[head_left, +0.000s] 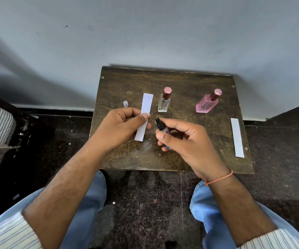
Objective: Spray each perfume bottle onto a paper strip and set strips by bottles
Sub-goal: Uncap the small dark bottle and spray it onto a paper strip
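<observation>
1. Your left hand pinches a white paper strip between thumb and fingers, gripping it near mid-length and holding it above the table; the strip stands nearly upright in view, tilted slightly to the right.
2. Your right hand is curled round a small perfume bottle with a black spray head and a bluish body; the index finger reaches toward the spray head, and the thumb presses the bottle's side. The nozzle end points toward the held strip, just beside it but apart.
3. A clear glass bottle with a dark red cap stands upright near the table's centre, beyond the hands.
4. A pink bottle with a similar cap stands to the right of the clear one, well apart from it.
5. A second paper strip lies flat along the table's right edge, nearer to you than the pink bottle.
6. A small translucent cap stands on the table left of the held strip.
7. An orange thread circles your right wrist.
</observation>
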{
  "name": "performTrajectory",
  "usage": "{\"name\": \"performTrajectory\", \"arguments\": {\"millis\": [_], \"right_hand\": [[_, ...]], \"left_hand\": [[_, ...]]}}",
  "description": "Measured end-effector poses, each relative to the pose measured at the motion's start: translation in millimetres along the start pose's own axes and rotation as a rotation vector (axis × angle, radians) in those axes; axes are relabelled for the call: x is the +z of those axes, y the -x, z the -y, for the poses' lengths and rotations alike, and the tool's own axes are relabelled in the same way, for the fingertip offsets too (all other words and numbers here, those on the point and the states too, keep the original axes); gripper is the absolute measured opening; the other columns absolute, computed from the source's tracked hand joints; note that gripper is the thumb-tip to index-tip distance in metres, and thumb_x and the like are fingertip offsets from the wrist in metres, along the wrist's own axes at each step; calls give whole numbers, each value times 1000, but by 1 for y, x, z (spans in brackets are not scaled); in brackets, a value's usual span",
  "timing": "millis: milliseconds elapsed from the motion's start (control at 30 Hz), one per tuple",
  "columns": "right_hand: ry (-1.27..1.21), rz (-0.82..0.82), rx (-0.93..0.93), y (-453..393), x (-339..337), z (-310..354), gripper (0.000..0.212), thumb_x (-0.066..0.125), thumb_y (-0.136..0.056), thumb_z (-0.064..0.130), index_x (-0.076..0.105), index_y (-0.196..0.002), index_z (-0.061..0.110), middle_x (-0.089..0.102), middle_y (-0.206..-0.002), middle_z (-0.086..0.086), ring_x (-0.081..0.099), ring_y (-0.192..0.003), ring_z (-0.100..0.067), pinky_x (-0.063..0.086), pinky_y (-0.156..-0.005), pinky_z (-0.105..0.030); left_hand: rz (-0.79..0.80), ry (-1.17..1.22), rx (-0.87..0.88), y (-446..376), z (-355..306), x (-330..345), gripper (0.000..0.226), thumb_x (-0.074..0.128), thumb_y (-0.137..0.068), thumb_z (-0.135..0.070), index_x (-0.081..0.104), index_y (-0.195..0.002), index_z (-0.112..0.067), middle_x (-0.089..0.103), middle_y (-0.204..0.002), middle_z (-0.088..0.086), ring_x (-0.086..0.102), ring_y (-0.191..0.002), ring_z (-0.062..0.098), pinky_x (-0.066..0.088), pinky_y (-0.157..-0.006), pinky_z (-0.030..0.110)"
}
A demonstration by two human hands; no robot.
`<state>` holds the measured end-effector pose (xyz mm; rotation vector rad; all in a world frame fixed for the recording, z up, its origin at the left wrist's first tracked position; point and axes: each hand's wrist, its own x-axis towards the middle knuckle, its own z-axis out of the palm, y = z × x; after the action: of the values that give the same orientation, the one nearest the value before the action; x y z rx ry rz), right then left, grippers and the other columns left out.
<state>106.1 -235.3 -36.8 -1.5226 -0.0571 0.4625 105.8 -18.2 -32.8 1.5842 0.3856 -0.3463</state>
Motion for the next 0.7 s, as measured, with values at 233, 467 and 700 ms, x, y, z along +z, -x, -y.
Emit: {"name": "performTrajectory", "arguments": {"millis": [233, 467, 700], "right_hand": [[72, -2, -88, -1, -4, 1, 41, 88, -85, -3, 84, -118, 21, 78, -105, 0, 73, -89, -12, 66, -79, -35], [165, -51, -159, -3, -6, -2, 40, 92, -80, -3, 84, -110, 21, 79, -103, 15, 72, -94, 0, 54, -90, -17], [64, -75, -40, -2, -4, -2, 32, 86, -89, 2, 83, -116, 19, 81, -105, 8, 77, -98, -10, 67, -87, -37]], "left_hand": [[22, -35, 28, 0, 1, 0, 25, 65, -107, -25, 79, -105, -4, 83, -83, 2, 67, -61, 4, 50, -54, 15], [33, -12, 19, -1, 1, 1, 26, 65, -107, -23, 78, -108, 0, 82, -79, -1, 69, -60, 2, 51, -54, 14], [43, -28, 20, 0, 0, -1, 24, 66, -106, -24, 78, -106, -3, 85, -92, 7, 72, -68, 6, 54, -58, 17]]}}
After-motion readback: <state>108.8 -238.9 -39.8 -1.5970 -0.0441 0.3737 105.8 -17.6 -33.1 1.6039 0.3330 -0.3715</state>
